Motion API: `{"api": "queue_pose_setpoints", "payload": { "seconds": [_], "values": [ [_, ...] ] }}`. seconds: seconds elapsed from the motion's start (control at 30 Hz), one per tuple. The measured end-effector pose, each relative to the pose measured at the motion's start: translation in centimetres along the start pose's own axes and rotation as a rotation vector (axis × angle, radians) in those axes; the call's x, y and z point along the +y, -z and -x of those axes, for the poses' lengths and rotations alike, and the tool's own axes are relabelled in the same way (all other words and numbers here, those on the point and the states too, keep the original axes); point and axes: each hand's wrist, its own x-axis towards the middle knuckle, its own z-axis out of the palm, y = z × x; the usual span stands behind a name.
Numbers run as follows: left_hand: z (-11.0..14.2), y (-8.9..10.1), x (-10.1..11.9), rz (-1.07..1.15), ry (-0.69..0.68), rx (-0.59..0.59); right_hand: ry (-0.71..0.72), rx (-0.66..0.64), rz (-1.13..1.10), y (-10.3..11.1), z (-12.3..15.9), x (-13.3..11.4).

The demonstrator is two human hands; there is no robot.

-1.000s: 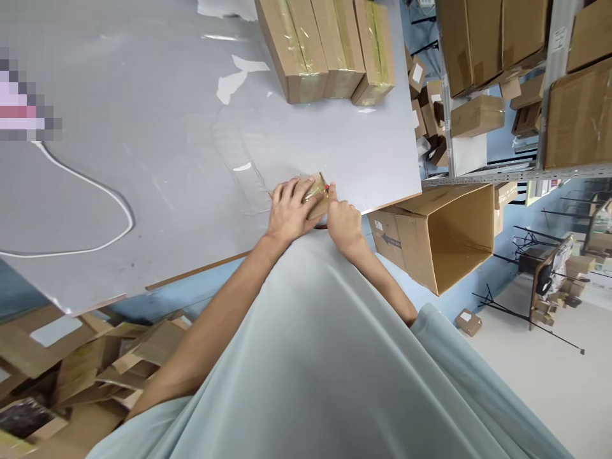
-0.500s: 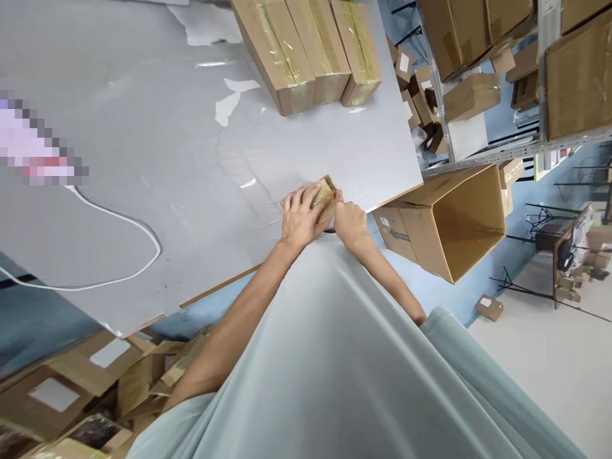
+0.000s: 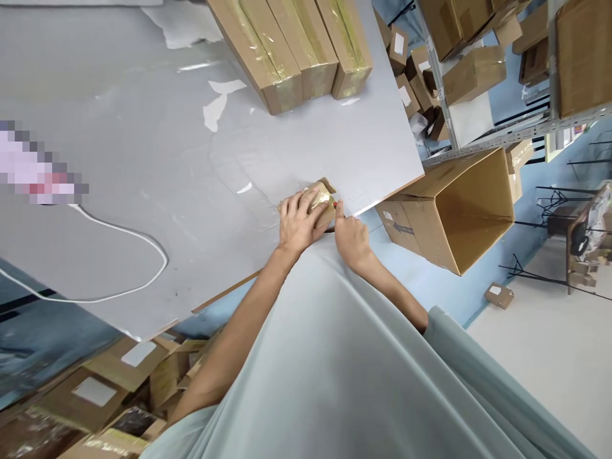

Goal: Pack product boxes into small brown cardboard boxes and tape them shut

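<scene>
A small cardboard box (image 3: pixel 324 203) with shiny yellowish tape lies at the near edge of the grey table, one flap raised at its far end. My left hand (image 3: pixel 297 220) grips it, fingers spread over the top and thumb along the near side. Just right of the box, my right hand (image 3: pixel 352 237) is closed with its index finger pointing forward. A small red thing shows at that fingertip, beside the box's end; what the hand holds is mostly hidden.
Three taped long cartons (image 3: pixel 306 57) stand at the table's far side. Paper scraps (image 3: pixel 215 111) and a white cable (image 3: pixel 160 245) lie on the table (image 3: pixel 157 166). A large open carton (image 3: pixel 421 223) stands off the right edge, near loaded shelves. More cartons (image 3: pixel 95 390) sit lower left.
My right hand has drawn back slightly from the end of the box, leaving a small gap. The left hand keeps its hold. The view has turned a little.
</scene>
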Motion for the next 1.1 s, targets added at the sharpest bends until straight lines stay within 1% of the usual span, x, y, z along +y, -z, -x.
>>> {"api": "queue_pose_setpoints", "payload": {
  "seconds": [0.1,0.2,0.27,0.37,0.5,0.57,0.7,0.77,0.9,0.97,1.0,1.03,1.1],
  "values": [
    [0.2,-0.2,0.0,-0.012,0.009,-0.003,-0.036,0.016,-0.013,-0.4,0.2,0.5],
    [0.3,-0.3,0.0,-0.03,0.037,0.013,-0.007,0.024,-0.036,-0.4,-0.3,0.9],
    [0.4,-0.4,-0.1,-0.03,0.045,0.002,0.015,0.019,-0.037,-0.4,-0.4,1.2],
    [0.6,-0.5,-0.3,-0.019,0.043,-0.03,0.013,-0.015,-0.016,-0.6,0.4,1.8],
    [0.7,-0.6,-0.4,-0.034,0.063,-0.039,0.013,-0.045,-0.01,-0.8,1.4,2.3],
    [0.7,-0.7,-0.5,-0.044,0.076,-0.037,0.022,-0.041,-0.027,-0.9,1.0,2.3],
    [0.7,-1.0,-0.6,-0.035,0.082,-0.026,0.031,-0.034,-0.07,-1.0,-0.9,2.5],
    [0.7,-1.0,-0.8,-0.04,0.076,-0.013,0.029,-0.037,-0.084,-1.1,-1.3,2.7],
    [0.7,-1.0,-0.9,-0.075,0.065,0.003,0.029,-0.049,-0.092,-1.2,0.1,3.5],
    [0.6,-1.0,-0.7,-0.087,0.067,0.008,0.031,-0.022,-0.112,-1.1,0.6,4.1],
    [0.6,-0.9,-0.6,-0.089,0.068,0.008,0.028,0.009,-0.131,-1.2,0.3,4.6],
    [0.5,-0.7,-0.3,-0.09,0.067,0.006,0.019,0.049,-0.155,-1.3,-0.4,5.1],
    [0.4,-0.2,0.2,-0.086,0.057,-0.009,-0.022,0.137,-0.208,-1.8,-3.2,6.4]
  ]
}}
